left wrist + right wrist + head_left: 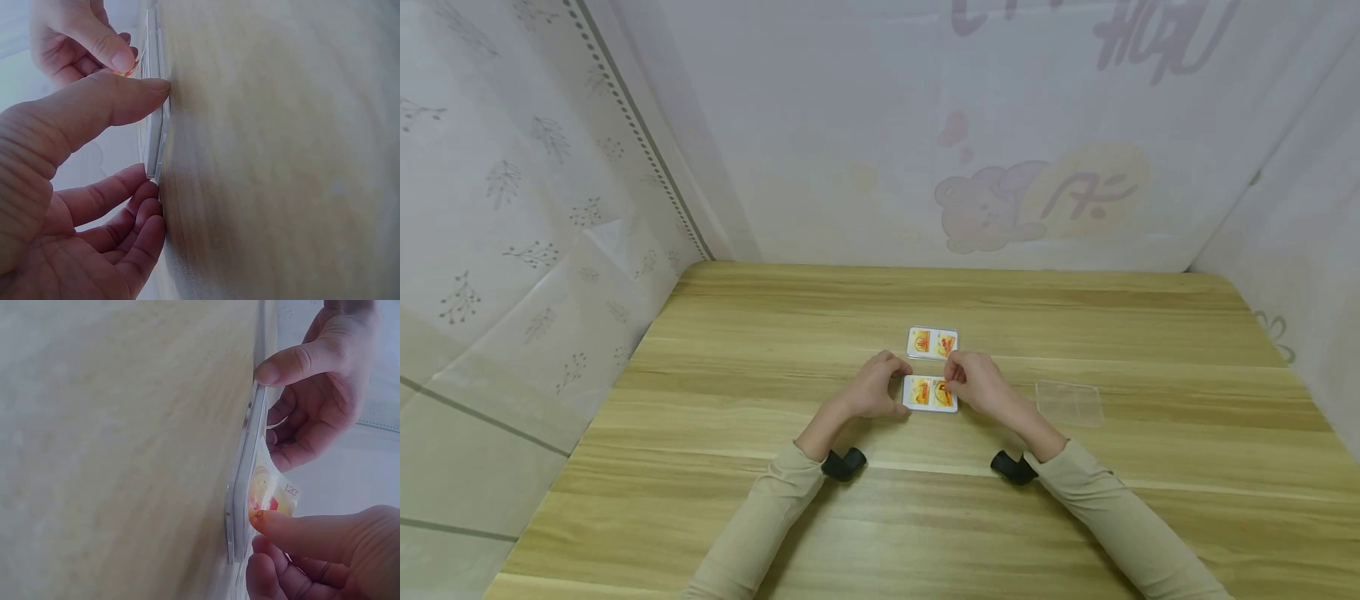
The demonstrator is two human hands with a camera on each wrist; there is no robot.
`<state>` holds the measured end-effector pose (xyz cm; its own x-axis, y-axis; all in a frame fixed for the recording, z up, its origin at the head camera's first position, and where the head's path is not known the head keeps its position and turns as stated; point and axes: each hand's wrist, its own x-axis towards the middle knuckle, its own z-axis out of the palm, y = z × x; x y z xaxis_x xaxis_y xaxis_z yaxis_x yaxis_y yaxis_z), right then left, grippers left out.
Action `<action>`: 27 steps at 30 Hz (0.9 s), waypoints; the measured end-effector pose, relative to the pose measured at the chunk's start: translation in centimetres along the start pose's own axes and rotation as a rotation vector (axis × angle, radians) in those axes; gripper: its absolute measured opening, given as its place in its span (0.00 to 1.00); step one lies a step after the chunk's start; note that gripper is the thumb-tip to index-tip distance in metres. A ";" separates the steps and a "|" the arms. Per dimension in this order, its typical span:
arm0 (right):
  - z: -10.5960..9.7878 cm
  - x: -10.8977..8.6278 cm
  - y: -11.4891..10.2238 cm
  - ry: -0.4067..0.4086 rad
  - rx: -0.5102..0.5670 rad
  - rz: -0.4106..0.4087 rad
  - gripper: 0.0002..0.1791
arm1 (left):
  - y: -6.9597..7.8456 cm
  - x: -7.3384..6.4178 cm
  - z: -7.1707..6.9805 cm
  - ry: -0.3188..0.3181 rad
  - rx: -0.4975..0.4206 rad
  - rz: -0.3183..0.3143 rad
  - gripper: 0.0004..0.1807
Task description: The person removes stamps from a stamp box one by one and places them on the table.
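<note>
1. My left hand (874, 389) has its grip on the near case (925, 408), steadying the left end: thumb against the edge closest to me, fingertips round by the far-left corner.
2. Over on the other side, my right hand (981, 379) is pinching a stamp (272, 487) between thumb and curled fingers, right above the case's right half.
3. That stamp is tilted up off the white face, its toothed edge and printed number showing in the right wrist view; whether its lower edge touches the case, I can't tell.
4. The left-hand stamp (920, 390) sits on the same case, yellow and orange, lying flat beside the one I'm pinching.
5. The near case lies on the worktop (917, 533), straight in front of me, between both hands.
6. Just beyond it, the far case (932, 343) rests with two more stamps side by side, an orange one (921, 342) on the left and a red-and-yellow one (945, 344) on the right, close by my right knuckles.
7. Out to the right, past my right wrist, there's a clear plastic piece (1070, 404) lying flat, well apart from both cases.
8. Behind it all hangs a pale curtain (820, 150) printed with a bear.
</note>
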<state>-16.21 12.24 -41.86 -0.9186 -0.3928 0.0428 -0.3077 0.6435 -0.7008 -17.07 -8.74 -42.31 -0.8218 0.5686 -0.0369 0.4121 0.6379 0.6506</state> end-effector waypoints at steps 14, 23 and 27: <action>0.0 -0.1 0.2 0.017 0.031 -0.048 0.03 | 0.0 -0.1 0.0 0.012 0.007 0.016 0.28; 0.1 -0.2 0.6 0.021 0.050 -0.044 0.02 | -0.1 -0.1 0.1 0.014 0.009 0.028 0.29; 0.0 -0.2 0.9 0.033 0.059 -0.053 0.03 | 0.0 -0.1 0.1 0.011 0.010 0.020 0.29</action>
<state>-16.32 12.84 -42.51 -0.9094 -0.4028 0.1041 -0.3423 0.5823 -0.7374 -16.98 -8.78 -42.38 -0.8176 0.5755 -0.0162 0.4321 0.6319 0.6434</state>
